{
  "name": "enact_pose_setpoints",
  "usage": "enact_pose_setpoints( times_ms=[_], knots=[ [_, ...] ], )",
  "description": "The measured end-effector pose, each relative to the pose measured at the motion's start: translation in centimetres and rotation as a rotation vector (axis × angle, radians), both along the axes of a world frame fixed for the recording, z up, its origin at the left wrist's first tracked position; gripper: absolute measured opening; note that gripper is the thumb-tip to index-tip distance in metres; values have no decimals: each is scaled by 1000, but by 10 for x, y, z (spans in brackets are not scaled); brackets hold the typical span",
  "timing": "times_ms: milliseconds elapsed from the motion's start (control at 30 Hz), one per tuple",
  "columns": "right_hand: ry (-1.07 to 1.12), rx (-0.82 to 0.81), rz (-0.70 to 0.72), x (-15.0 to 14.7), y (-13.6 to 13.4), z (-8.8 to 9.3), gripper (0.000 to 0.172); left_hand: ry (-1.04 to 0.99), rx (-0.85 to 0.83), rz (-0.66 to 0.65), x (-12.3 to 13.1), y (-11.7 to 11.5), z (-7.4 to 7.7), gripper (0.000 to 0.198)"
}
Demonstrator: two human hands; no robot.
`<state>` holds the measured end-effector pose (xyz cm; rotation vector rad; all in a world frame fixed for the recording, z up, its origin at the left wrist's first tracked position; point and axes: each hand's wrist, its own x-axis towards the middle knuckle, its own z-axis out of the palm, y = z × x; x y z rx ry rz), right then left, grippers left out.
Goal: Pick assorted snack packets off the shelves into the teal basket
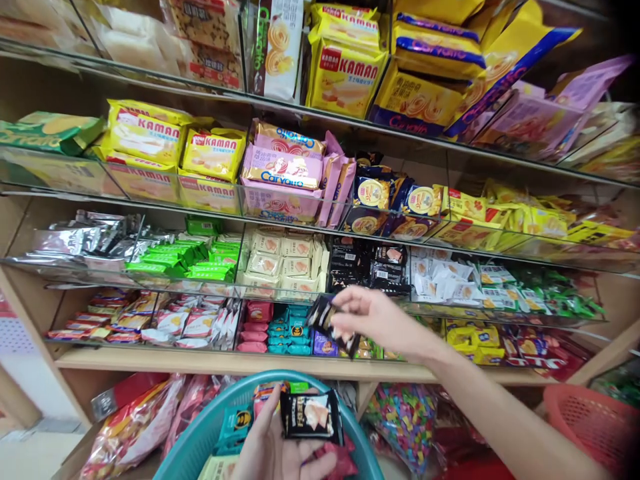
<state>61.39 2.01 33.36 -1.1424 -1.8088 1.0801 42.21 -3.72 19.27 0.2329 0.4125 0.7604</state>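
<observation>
1. The right hand (380,320) was out in front of the shelves with its fingers pinched together on a bunch of black packets (327,319). The bunch hung from the fingertips, clear of the glass.
2. The left hand (273,450) was low and near the body, palm up. Its thumb and fingers were clamped on a single black packet (311,415), held face up just above the teal basket (210,420).
3. Inside the basket, beside that hand, lay teal packets (235,427) and something red. The hand hid the rest.
4. Just above and behind the right hand was the shelf compartment of matching black packets (373,263). White packets (440,280) lay to its right and cream ones (285,257) to its left.
5. Judged from this, the step in hand was the carry between that compartment and the basket. Both hands were loaded and nothing was being let go.
6. A next move for the right hand would call for bringing the bunch down and in, past the wooden shelf board (200,363) and over the rim. The fingers should open only once the bunch is clear of the left hand's packet, so that nothing slips off the edge.
7. A red basket (595,420) stood well apart, low on the right.
</observation>
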Motion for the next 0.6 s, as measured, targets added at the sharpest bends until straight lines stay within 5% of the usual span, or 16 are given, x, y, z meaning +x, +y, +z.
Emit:
enact_pose_setpoints(
  times_ms=[100,233,433,600],
  knots=[
    [-10,-213,128,-22,-20,-30,28,7,32,51,0,-2,10,50],
    [-48,-254,176,-38,-26,-56,22,-21,3,36,-5,-2,7,53],
    [-116,-253,198,-43,-25,-65,17,-42,-53,4,-5,3,-14,67],
    [-271,-79,102,-39,-23,-76,20,-16,-93,19,3,8,-30,70]
  ],
)
